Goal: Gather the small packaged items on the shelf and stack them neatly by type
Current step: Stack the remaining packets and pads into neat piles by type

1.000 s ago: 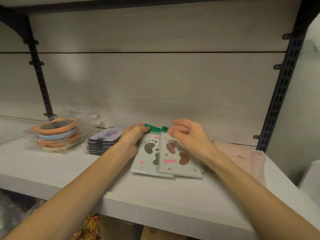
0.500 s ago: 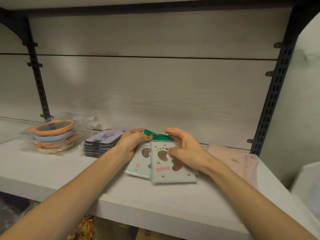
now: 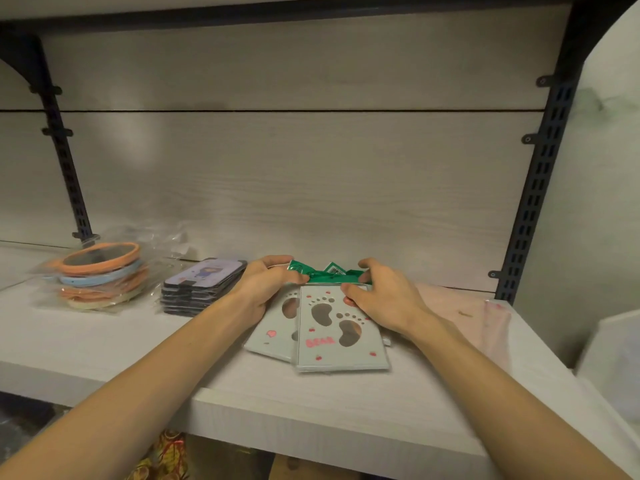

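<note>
Grey footprint packets (image 3: 341, 332) with green header tabs (image 3: 329, 273) lie overlapping in the middle of the white shelf (image 3: 138, 344). The top packet lies nearly square to the shelf's front edge; the one beneath pokes out at the lower left. My left hand (image 3: 265, 285) pinches the green tab at the left end. At the right end, my right hand (image 3: 381, 292) grips the top of the packets, thumb on the front face. Left of them stands a neat stack of dark flat cases (image 3: 201, 287), the top one lilac with a cartoon figure.
Round orange, blue and cream rings in clear bags (image 3: 100, 275) are piled at the far left. A pale pink bagged item (image 3: 464, 317) lies flat to the right of my hands. Black slotted uprights (image 3: 533, 199) frame the bay. A white box (image 3: 613, 358) stands at the right edge.
The top footprint packet has slid left over the lower one and turned squarer to the shelf edge. Both hands have moved to the green tabs.
</note>
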Tool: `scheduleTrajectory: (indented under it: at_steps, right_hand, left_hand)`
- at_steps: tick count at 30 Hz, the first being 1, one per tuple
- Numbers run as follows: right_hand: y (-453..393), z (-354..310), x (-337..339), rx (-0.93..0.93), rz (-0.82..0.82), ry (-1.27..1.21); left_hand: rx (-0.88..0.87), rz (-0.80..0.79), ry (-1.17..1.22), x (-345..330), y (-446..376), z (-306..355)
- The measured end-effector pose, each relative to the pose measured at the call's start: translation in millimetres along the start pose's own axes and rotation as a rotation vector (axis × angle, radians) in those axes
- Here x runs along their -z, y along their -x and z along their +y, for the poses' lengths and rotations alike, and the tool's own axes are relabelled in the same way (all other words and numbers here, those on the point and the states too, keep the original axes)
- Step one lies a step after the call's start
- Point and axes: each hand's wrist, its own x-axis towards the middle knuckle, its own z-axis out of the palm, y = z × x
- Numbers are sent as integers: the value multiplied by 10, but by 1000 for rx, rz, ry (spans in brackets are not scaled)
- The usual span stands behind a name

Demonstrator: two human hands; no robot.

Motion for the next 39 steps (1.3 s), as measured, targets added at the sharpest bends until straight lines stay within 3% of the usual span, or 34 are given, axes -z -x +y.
scheduleTrajectory:
  at_steps: [13, 20, 23, 26, 28, 33, 39]
  right_hand:
    - [7, -30, 30, -13, 122, -335]
    - [-37, -61, 78, -25, 146, -790]
    - [-69, 39, 93, -89, 233, -521]
    - [13, 98, 80, -140, 97, -41]
    - [54, 92, 55, -154, 5, 81]
    - [55, 52, 46, -155, -39, 185]
    - [41, 80, 76, -119, -39, -37]
  left_hand:
    - [-31, -2, 53, -47, 18, 9]
    - [-38, 77, 121, -6, 11, 7]
    - [-71, 139, 115, 10, -10, 1]
    - [-79, 202, 91, 36, -35, -2]
    - [-74, 227, 91, 58, -47, -5]
    - [-58, 220, 60, 86, -87, -44]
    - [-12, 217, 40, 64, -122, -76]
